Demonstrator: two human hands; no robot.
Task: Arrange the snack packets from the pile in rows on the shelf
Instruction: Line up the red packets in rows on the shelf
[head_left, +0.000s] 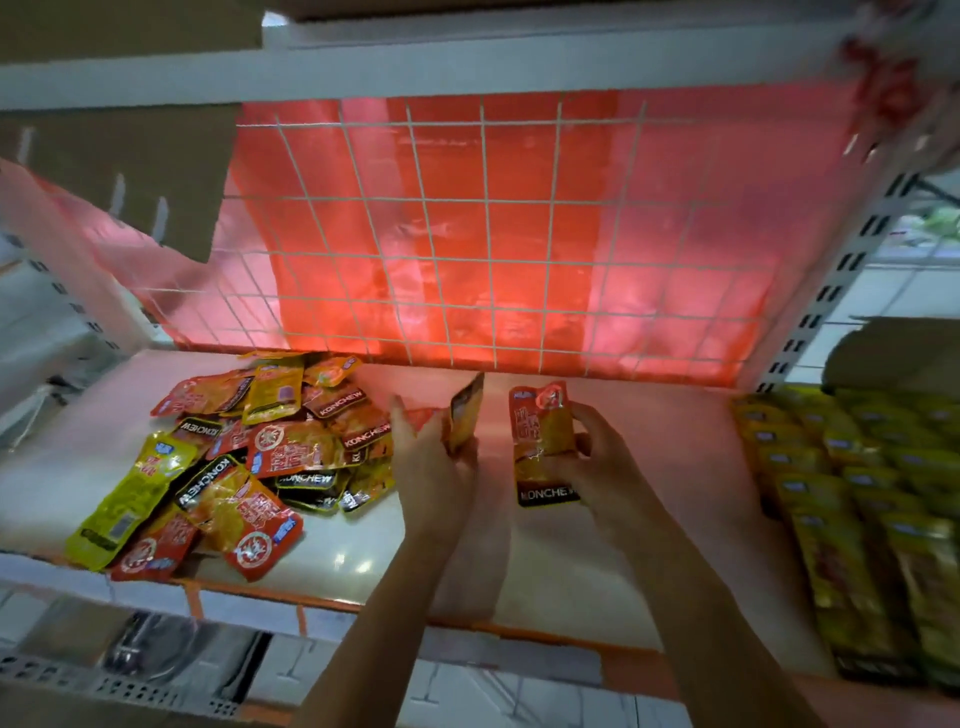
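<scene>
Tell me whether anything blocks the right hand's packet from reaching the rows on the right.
Nothing visible does. The right hand holds the packet over bare shelf, which runs open to the rows. The pile and the left hand lie on the far side, to the left.

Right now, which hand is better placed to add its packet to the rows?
Probably the right hand: it holds a packet and is nearer the rows of yellow packets. The left hand, also holding one, is beside the pile.
</scene>
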